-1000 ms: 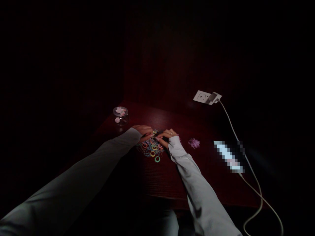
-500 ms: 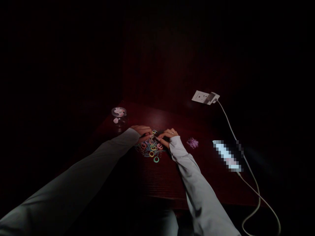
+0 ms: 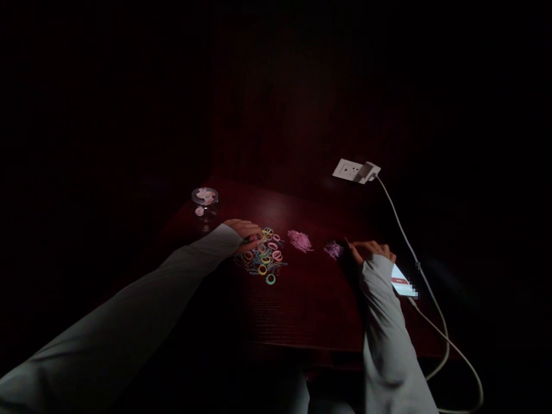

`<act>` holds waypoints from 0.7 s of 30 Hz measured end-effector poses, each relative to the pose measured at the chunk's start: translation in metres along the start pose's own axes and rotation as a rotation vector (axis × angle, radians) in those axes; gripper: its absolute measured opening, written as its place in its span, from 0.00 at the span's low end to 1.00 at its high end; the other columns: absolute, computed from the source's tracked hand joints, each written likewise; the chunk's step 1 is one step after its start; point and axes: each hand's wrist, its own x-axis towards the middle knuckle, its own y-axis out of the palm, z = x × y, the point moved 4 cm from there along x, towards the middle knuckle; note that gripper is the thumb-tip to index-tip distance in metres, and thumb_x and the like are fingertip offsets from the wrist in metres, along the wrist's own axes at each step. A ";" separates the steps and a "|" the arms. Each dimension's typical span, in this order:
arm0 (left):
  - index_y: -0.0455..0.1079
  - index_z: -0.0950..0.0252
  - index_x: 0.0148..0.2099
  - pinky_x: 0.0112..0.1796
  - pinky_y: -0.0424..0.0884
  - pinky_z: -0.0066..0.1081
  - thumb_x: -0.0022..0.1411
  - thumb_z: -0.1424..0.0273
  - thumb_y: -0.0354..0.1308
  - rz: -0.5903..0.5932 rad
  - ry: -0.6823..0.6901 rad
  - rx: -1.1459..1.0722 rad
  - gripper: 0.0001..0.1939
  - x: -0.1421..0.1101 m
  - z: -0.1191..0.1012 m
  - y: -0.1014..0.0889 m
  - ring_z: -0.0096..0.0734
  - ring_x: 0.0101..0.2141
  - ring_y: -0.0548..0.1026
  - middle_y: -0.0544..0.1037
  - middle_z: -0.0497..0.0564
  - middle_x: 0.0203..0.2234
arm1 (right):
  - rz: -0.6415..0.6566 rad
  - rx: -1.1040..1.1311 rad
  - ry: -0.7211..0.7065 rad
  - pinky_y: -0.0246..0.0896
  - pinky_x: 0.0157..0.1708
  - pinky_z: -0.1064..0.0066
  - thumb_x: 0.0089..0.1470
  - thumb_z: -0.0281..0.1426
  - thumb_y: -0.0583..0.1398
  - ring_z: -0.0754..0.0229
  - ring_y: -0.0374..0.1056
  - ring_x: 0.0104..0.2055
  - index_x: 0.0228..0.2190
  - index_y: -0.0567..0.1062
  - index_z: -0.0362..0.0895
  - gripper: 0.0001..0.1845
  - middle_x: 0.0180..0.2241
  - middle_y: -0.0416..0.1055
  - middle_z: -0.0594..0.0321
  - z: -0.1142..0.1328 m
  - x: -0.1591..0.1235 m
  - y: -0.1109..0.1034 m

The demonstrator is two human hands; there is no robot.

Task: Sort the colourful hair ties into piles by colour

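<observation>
My left hand point(image 3: 244, 230) rests at the upper left edge of a mixed pile of coloured hair ties point(image 3: 264, 260), its fingers curled around some ties whose colours show between thumb and fingers. Thicker rings in yellow, pink, orange and green lie among thin blue-green ties. My right hand point(image 3: 371, 250) is just right of a small heap of purple hair ties point(image 3: 333, 249), forefinger stretched out and thumb apart from it, with nothing visible in it. Between the two heaps sits a heap of pink hair ties point(image 3: 301, 241).
A clear jar point(image 3: 205, 204) with pink-white pieces stands at the back left of the dark red table point(image 3: 297, 310). A lit phone point(image 3: 403, 282) lies partly behind my right wrist. Its white cable point(image 3: 431, 325) hangs from a charger point(image 3: 370, 172) in a wall socket point(image 3: 346, 169).
My right hand has moved right, away from the mixed pile, to beside the purple heap. The pink heap, hidden behind it before, now shows. My left hand stays at the pile.
</observation>
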 end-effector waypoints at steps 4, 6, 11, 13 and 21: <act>0.74 0.58 0.42 0.40 0.66 0.28 0.68 0.66 0.51 -0.012 0.011 0.019 0.10 -0.001 0.000 -0.001 0.29 0.36 0.76 0.79 0.45 0.32 | 0.064 0.011 0.036 0.48 0.49 0.52 0.63 0.59 0.45 0.45 0.60 0.46 0.34 0.84 0.50 0.36 0.39 0.76 0.54 0.005 -0.001 0.001; 0.74 0.58 0.41 0.40 0.66 0.28 0.69 0.65 0.50 -0.021 0.020 0.022 0.11 -0.001 0.000 -0.002 0.29 0.36 0.75 0.79 0.45 0.31 | 0.107 0.026 0.046 0.48 0.49 0.51 0.61 0.62 0.45 0.45 0.59 0.46 0.33 0.84 0.50 0.39 0.38 0.76 0.54 0.006 0.000 0.002; 0.74 0.59 0.41 0.39 0.65 0.28 0.69 0.65 0.50 -0.021 0.026 0.035 0.11 -0.001 0.000 -0.003 0.28 0.34 0.75 0.79 0.44 0.29 | 0.122 0.041 0.036 0.48 0.50 0.51 0.60 0.64 0.43 0.46 0.58 0.47 0.34 0.84 0.50 0.41 0.40 0.76 0.55 0.007 -0.001 0.002; 0.74 0.58 0.41 0.39 0.65 0.28 0.69 0.65 0.50 -0.020 0.024 0.037 0.11 -0.001 0.000 -0.002 0.28 0.35 0.75 0.79 0.44 0.29 | 0.123 0.040 0.051 0.48 0.50 0.51 0.60 0.64 0.42 0.46 0.58 0.47 0.35 0.84 0.50 0.42 0.40 0.76 0.55 0.007 -0.001 0.002; 0.74 0.59 0.40 0.37 0.63 0.30 0.69 0.65 0.50 -0.043 0.001 0.049 0.11 -0.002 0.006 -0.005 0.29 0.34 0.74 0.78 0.45 0.29 | -0.002 0.045 0.116 0.52 0.51 0.47 0.65 0.55 0.46 0.43 0.59 0.51 0.37 0.83 0.49 0.34 0.43 0.76 0.54 0.004 -0.001 -0.002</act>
